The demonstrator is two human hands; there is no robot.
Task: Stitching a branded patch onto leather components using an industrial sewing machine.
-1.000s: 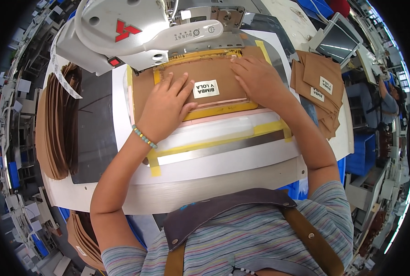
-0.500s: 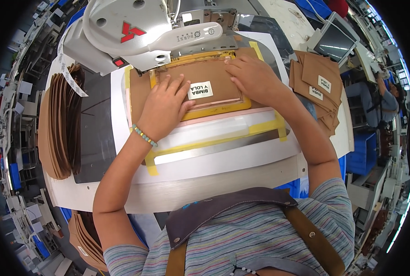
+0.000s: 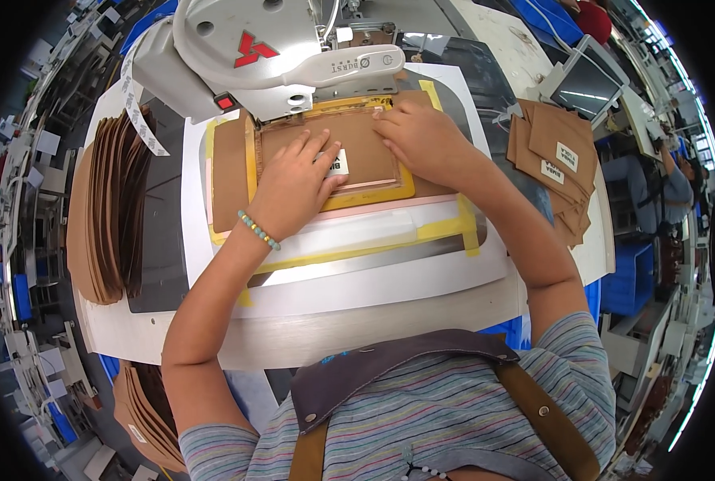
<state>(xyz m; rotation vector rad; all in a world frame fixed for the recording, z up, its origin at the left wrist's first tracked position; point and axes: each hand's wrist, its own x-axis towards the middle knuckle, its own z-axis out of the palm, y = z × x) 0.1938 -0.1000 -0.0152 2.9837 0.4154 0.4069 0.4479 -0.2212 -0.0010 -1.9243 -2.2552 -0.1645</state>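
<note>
A brown rectangular panel (image 3: 349,152), seemingly leather or fabric, lies flat within a yellow-edged clamp frame (image 3: 365,196) under the sewing machine head (image 3: 237,48). My left hand (image 3: 297,180), a beaded bracelet at its wrist, rests on the panel with fingers spread. It partly covers a white label (image 3: 340,163) on the panel. At the frame's far right corner lies my right hand (image 3: 430,144), its fingers slightly bent and apart, tips touching the panel's edge. Neither palm's underside shows. The frame sits on a plate edged with yellow tape (image 3: 333,251), over a white sheet (image 3: 373,289).
Many brown pieces stand stacked on edge (image 3: 105,216) at the left. Flat labelled brown pieces (image 3: 554,156) pile up at the right, before a small screen (image 3: 586,76). A blue crate (image 3: 628,276) stands beyond the table's right edge. More brown pieces (image 3: 141,417) sit low at left.
The frame, panel, plate and white sheet have slid left relative to the machine, both hands moving with them. My left hand now covers more of the label.
</note>
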